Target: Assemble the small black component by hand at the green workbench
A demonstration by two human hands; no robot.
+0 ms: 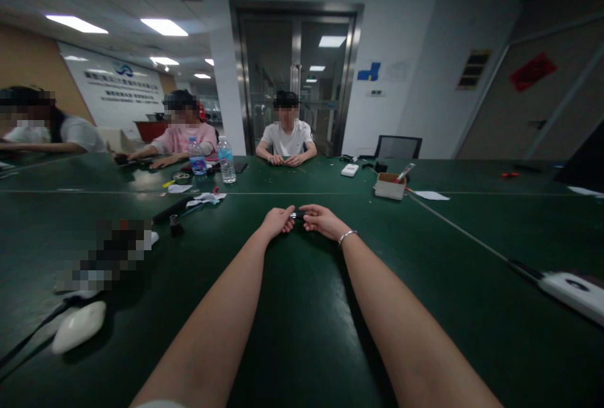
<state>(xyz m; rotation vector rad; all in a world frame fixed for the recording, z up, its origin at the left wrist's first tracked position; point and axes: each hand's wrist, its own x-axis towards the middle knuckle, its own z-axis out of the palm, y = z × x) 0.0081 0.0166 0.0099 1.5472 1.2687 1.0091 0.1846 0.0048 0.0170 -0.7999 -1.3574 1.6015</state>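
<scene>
A small dark object with a shiny silver end (297, 215) spans the gap between my two hands above the green table (302, 307). My left hand (276, 223) is closed, its thumb and fingers at the silver end. From the other side, my right hand (324, 222) pinches the black part, with a silver bracelet (348, 236) around that wrist. Fingers cover much of the object, and it is too small to name its exact kind.
Left of my arms are a white computer mouse (79, 327), a small dark bottle (175, 226) and paper scraps (206, 198). Water bottles (226, 161) stand farther back. A small box (389, 187) and a white power strip (573, 292) lie rightward. Several people sit around the table.
</scene>
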